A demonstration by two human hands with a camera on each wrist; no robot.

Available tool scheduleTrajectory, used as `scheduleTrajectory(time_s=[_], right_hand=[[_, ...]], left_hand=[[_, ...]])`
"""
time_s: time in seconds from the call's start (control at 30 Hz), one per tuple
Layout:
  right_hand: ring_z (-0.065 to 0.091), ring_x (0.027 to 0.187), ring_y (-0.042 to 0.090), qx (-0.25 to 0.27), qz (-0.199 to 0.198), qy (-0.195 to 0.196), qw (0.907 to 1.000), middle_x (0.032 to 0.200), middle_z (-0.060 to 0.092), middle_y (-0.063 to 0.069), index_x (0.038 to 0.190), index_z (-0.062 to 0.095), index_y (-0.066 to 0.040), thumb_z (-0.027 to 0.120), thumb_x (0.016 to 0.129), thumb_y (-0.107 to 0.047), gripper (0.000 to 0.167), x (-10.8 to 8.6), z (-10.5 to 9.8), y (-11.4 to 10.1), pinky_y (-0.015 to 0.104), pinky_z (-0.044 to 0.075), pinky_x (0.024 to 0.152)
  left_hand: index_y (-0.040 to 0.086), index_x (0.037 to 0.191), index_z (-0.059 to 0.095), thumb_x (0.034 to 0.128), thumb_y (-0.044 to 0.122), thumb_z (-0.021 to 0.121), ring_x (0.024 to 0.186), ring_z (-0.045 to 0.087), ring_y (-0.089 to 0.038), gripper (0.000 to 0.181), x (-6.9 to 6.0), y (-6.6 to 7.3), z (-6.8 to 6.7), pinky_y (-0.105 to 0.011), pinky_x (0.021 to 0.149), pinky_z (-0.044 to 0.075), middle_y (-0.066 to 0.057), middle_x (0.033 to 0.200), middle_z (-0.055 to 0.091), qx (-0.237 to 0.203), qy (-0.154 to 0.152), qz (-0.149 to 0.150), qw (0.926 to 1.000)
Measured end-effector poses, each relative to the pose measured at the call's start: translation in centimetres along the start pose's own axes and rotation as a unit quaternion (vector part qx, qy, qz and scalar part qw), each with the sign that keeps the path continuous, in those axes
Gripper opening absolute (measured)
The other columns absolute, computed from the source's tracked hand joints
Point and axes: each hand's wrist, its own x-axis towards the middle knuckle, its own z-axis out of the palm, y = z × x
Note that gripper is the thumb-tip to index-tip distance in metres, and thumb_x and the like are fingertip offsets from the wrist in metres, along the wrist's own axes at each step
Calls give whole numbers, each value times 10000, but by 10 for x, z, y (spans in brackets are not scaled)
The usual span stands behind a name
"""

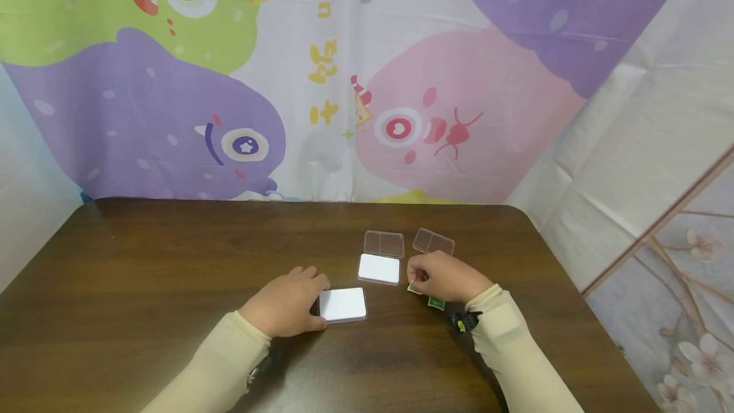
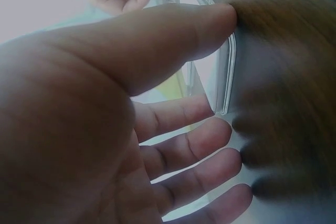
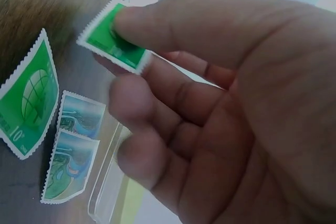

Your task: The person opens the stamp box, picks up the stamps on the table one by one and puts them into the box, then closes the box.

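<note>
My left hand [image 1: 289,303] holds the left end of a flat clear plastic case [image 1: 350,304] with a white filling, thumb on the near side and fingers on the far side. In the left wrist view the thumb [image 2: 205,30] and index finger [image 2: 178,114] lie at the case's edges. My right hand [image 1: 450,276] pinches a green postage stamp [image 3: 100,32] between thumb and fingers, just above the table. Beside it in the right wrist view are another green stamp [image 3: 31,103], marked 10, and two overlapping blue-green landscape stamps [image 3: 65,177].
A second clear case with a white filling [image 1: 379,269] lies open between the hands, its transparent lid [image 1: 384,244] behind it. Another clear lid [image 1: 434,241] is behind my right hand, partly covered. The brown table [image 1: 172,260] ends at a cartoon-printed cloth [image 1: 321,164].
</note>
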Motion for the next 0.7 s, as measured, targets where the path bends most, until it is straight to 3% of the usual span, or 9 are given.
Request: scheduleTrajectory(time_s=[0.2, 0.7], right_hand=[[478, 662, 63, 94, -50, 159, 9998, 739, 524, -81, 849, 590, -148, 695, 967, -64, 179, -1, -2, -2, 259, 436, 652], [507, 659, 71, -243, 78, 375, 9990, 748, 553, -86, 861, 592, -172, 677, 946, -49, 171, 1, 0, -1, 253, 445, 626]], left_hand=[[36, 1157, 657, 793, 302, 883, 931, 566, -248, 504, 0, 0, 0, -445, 827, 521, -62, 1010, 606, -10, -19, -22, 10000], [49, 1159, 668, 801, 296, 880, 934, 575, -253, 485, 1, 1, -1, -453, 828, 523, -64, 1017, 611, 4, -11, 33, 10000]])
